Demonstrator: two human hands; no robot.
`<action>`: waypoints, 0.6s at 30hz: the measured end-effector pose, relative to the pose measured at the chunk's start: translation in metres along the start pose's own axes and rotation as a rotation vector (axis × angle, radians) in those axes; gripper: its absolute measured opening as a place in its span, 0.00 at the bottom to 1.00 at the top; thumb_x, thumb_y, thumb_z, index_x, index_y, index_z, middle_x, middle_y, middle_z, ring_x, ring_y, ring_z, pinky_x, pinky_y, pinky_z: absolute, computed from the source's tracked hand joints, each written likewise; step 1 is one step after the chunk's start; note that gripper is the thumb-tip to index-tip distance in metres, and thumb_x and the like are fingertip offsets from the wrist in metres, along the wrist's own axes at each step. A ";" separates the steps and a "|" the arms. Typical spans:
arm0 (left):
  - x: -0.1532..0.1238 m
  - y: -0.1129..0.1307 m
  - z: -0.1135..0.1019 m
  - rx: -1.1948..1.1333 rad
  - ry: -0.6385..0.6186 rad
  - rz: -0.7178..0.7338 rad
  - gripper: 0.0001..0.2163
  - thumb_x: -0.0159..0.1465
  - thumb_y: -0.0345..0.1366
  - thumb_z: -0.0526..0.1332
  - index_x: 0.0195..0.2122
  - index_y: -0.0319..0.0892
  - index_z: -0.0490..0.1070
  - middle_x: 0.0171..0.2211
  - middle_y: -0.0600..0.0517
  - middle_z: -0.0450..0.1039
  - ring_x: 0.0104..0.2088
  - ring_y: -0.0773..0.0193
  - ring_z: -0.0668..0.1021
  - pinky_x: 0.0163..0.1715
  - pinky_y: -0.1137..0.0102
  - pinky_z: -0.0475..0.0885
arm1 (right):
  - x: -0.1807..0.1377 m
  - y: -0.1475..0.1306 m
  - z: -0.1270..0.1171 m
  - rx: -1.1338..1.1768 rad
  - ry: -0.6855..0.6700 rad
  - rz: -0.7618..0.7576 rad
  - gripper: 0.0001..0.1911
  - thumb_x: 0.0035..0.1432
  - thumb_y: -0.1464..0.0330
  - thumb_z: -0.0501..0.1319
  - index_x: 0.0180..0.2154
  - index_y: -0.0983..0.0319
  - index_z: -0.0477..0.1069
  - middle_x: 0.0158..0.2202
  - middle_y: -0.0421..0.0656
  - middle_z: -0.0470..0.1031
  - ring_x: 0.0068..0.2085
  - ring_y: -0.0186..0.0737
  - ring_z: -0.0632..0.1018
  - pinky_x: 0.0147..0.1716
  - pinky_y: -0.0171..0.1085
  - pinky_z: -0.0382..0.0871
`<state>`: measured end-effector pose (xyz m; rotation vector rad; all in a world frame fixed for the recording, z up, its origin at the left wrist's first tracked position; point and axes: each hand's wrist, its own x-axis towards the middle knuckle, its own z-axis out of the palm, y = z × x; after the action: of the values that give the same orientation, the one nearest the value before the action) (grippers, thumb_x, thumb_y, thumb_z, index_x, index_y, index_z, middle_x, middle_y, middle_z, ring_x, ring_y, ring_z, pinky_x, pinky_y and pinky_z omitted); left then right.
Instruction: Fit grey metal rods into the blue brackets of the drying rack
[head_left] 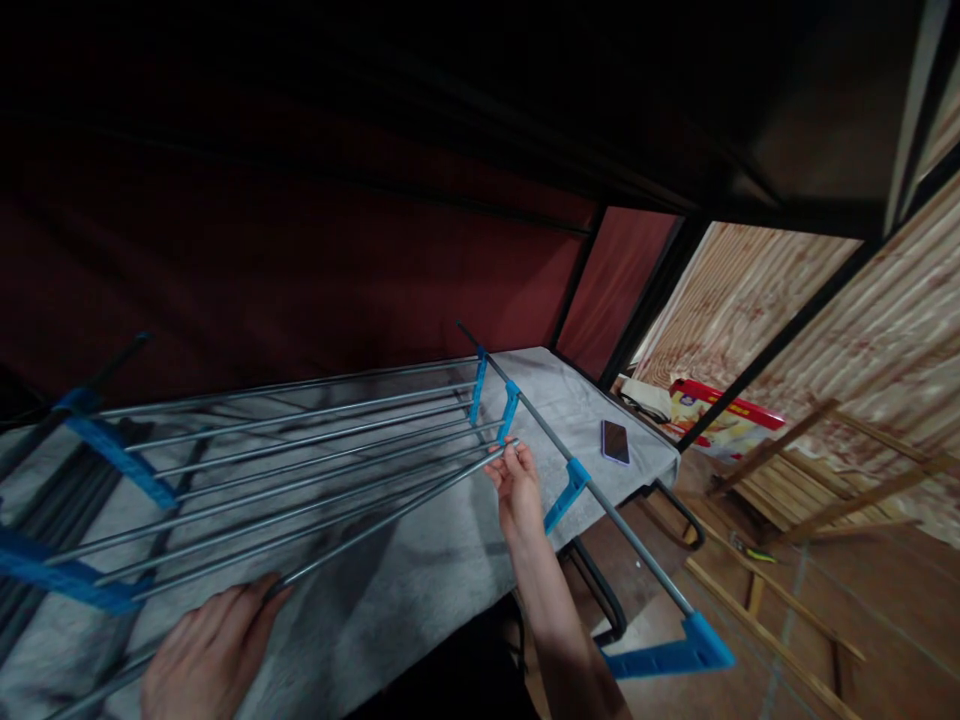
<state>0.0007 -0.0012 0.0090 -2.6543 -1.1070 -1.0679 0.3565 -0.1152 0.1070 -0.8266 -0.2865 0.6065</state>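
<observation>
A rack of thin grey metal rods joined by blue plastic brackets (pixel 127 462) lies on a grey cloth-covered table. My right hand (pixel 519 488) pinches the far end of a loose-looking metal rod (pixel 390 518), close to a blue bracket (pixel 508 408) on the right crossbar (pixel 547 430). Wrapped over the nearer part of that rod is my left hand (pixel 214 652), at the lower left. The rod slants across the front of the rack, apart from the parallel rods (pixel 322 437) behind it. Another blue bracket (pixel 566 492) sits just right of my right hand.
A phone (pixel 615 442) lies on the table (pixel 540 372) at the right. Beyond the edge are black chair arms (pixel 600 590), a red box (pixel 724 415) and wooden frames (pixel 795 480) on the tiled floor. A blue end piece (pixel 675 652) juts past the front edge.
</observation>
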 end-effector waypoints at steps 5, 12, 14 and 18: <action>0.010 0.010 -0.011 0.085 0.020 0.079 0.15 0.69 0.46 0.53 0.47 0.47 0.74 0.33 0.50 0.78 0.34 0.55 0.78 0.37 0.61 0.68 | 0.015 0.008 -0.001 0.024 -0.009 0.032 0.12 0.54 0.63 0.71 0.40 0.58 0.74 0.35 0.39 0.80 0.31 0.33 0.78 0.33 0.34 0.76; 0.019 0.033 -0.012 0.184 0.038 0.160 0.13 0.71 0.40 0.54 0.49 0.43 0.75 0.31 0.50 0.76 0.31 0.56 0.76 0.35 0.62 0.66 | 0.018 0.015 0.002 0.096 0.042 0.202 0.09 0.57 0.63 0.67 0.40 0.59 0.74 0.35 0.40 0.81 0.36 0.36 0.81 0.37 0.36 0.78; 0.019 0.043 -0.010 0.173 0.015 0.162 0.11 0.71 0.38 0.55 0.47 0.43 0.75 0.32 0.50 0.77 0.32 0.58 0.76 0.36 0.63 0.66 | 0.012 0.027 -0.002 0.125 0.062 0.301 0.07 0.57 0.64 0.66 0.36 0.59 0.74 0.33 0.40 0.80 0.35 0.37 0.81 0.39 0.38 0.79; 0.019 0.060 -0.006 0.145 -0.057 0.120 0.12 0.72 0.38 0.53 0.41 0.43 0.77 0.33 0.49 0.78 0.34 0.58 0.78 0.38 0.63 0.67 | -0.002 0.054 -0.017 0.237 0.036 0.435 0.06 0.54 0.67 0.66 0.29 0.59 0.69 0.23 0.34 0.71 0.26 0.31 0.75 0.33 0.35 0.77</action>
<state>0.0461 -0.0357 0.0365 -2.6141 -0.9801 -0.8620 0.3413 -0.0982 0.0548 -0.6710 0.0039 1.0105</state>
